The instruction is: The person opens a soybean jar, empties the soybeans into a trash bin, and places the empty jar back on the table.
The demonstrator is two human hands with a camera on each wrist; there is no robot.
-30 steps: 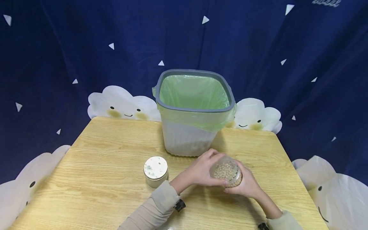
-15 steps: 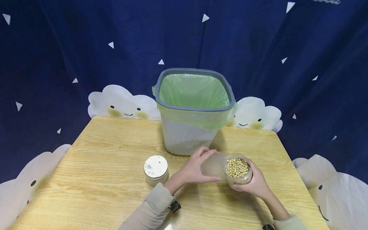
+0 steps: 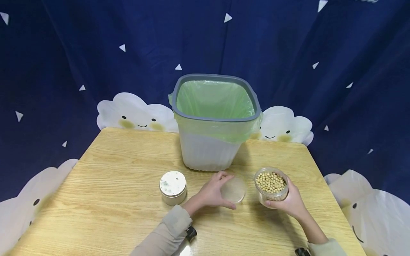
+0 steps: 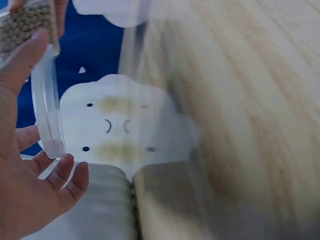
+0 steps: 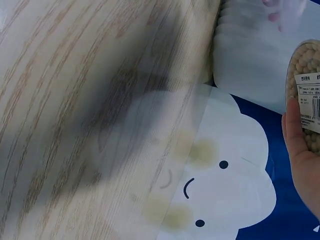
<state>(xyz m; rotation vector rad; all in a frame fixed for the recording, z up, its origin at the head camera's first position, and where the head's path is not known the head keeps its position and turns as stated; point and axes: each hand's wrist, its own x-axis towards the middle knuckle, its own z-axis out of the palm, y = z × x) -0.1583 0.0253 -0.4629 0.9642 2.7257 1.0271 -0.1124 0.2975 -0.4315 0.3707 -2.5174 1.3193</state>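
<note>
My left hand (image 3: 209, 192) holds a clear round lid (image 3: 234, 189) by its edge between thumb and fingers, above the table. In the left wrist view the lid (image 4: 47, 107) stands on edge between thumb and fingertips. To its right, my right hand (image 3: 292, 202) grips an uncovered clear jar (image 3: 272, 197) of pale round soybeans (image 3: 270, 182) from its right side. The jar tilts slightly, its mouth facing up. A white barcode label (image 5: 311, 100) shows on the jar's underside in the right wrist view. Lid and jar are apart.
A bin (image 3: 208, 153) with a grey rim and green liner bag (image 3: 214, 99) stands behind the hands. Left of the left hand is a round tin (image 3: 173, 190) with a white, spotted top. The wooden table (image 3: 121, 170) meets a blue curtain (image 3: 144, 42) with printed clouds.
My left hand has drawn the lid off the jar and moved it left. My right hand has carried the jar to the right, exposing the soybeans.
</note>
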